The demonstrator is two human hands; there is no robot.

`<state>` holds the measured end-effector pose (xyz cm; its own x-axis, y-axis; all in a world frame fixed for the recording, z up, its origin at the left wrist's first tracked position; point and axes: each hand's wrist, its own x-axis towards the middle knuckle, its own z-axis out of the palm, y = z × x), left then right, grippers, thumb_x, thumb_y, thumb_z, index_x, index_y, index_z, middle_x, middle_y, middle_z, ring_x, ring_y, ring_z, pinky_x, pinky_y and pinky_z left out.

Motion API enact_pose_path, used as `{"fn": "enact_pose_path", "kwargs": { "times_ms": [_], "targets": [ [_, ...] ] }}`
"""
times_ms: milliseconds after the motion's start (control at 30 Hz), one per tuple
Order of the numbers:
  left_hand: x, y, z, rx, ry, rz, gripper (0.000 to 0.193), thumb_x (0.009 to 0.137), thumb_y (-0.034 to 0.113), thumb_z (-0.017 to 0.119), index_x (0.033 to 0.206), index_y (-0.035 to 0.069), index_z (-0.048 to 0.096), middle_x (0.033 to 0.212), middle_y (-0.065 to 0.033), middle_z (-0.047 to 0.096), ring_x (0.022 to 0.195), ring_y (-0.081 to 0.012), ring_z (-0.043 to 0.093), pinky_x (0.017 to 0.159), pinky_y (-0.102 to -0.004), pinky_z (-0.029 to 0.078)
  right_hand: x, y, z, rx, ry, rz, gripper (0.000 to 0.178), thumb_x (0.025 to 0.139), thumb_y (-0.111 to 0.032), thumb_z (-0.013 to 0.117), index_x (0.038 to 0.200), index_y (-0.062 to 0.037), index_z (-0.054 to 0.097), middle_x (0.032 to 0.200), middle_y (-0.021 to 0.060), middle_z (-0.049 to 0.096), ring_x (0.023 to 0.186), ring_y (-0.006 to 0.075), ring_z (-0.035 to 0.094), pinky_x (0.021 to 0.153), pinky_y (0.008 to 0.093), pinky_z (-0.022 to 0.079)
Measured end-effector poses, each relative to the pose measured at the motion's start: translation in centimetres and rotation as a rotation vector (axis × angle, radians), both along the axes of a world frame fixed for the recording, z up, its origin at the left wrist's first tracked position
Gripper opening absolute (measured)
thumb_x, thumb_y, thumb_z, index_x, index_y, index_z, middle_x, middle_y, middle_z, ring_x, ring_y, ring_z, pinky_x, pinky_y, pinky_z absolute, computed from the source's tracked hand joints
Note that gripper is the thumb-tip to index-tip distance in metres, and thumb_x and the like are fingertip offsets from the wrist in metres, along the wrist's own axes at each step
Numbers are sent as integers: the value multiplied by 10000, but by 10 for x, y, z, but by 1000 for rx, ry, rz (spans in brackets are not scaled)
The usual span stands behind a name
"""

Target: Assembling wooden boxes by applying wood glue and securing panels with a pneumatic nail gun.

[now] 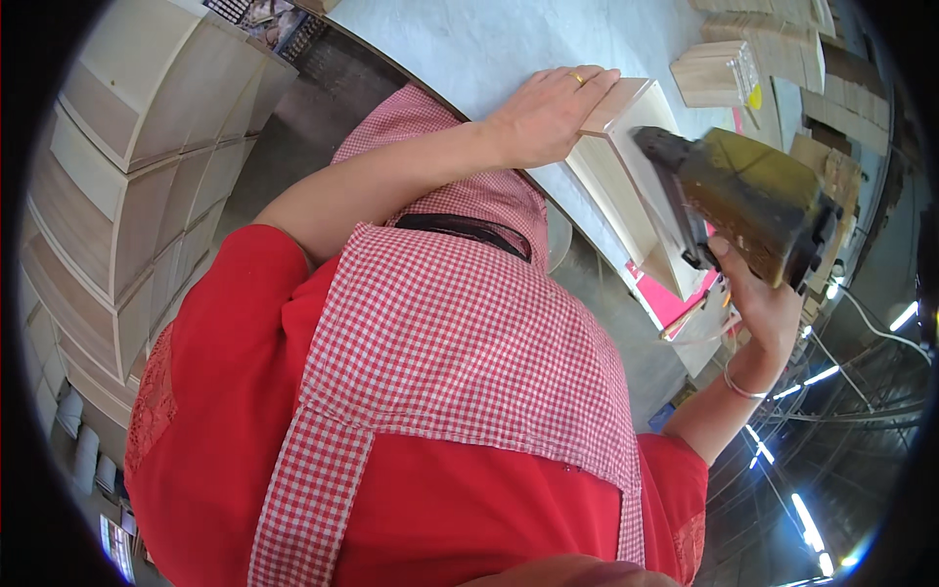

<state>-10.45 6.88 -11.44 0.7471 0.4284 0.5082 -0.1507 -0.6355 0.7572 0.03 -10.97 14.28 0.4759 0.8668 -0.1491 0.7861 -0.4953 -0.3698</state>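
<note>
At two o'clock the open box (597, 176) is smooth, matt wood; beside it the power tool (758, 191) has a scuffed, slightly glossy, plastic-looking shell. The worktop (430, 34) at twelve looks smooth with a faint sheen. Stacked boxes (147, 186) at ten are grained matt wood. The apron (469, 362) at six is woven cloth; the ring (578, 80) at one, shiny metal.

A box (620, 105) sits on the table (469, 49), the left hand (548, 119) at its far end, a tool (753, 186) in the right hand (768, 308) at its right. Another box (712, 76) lies beyond; stacked boxes (147, 225) stand left.
</note>
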Motion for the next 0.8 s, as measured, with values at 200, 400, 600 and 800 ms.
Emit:
{"fn": "enact_pose_path", "kwargs": {
  "times_ms": [200,400,600,800],
  "targets": [
    [-18,43,19,100,234,-41,542,874,114,592,1368,-33,426,1281,-293,531,1126,-418,568,922,-450,487,14,-64,11,179,-206,-863,334,830,-218,794,1032,20,674,832,37,680,634,50,576,517,185,391],
    [-38,105,79,-126,745,-1,455,893,239,504,1269,-17,522,1054,-326,628,999,-428,630,855,-469,497,71,-207,-74,241,-304,-602,423,874,-163,679,1240,11,557,912,111,636,720,180,617,623,332,485],
    [-6,139,64,11,876,-83,478,904,326,494,1225,-17,578,1067,-298,650,1017,-393,634,894,-442,477,93,-266,-190,-136,-649,-679,583,821,-160,612,1370,-18,479,1112,288,645,1001,448,632,839,514,515],
    [0,139,66,-61,811,-80,469,866,312,509,1137,-52,628,1020,-210,695,933,-352,661,819,-416,505,90,-260,-229,-256,-603,-938,627,863,-242,620,1431,-68,421,1087,279,658,925,458,652,800,536,519]
  ]
}}
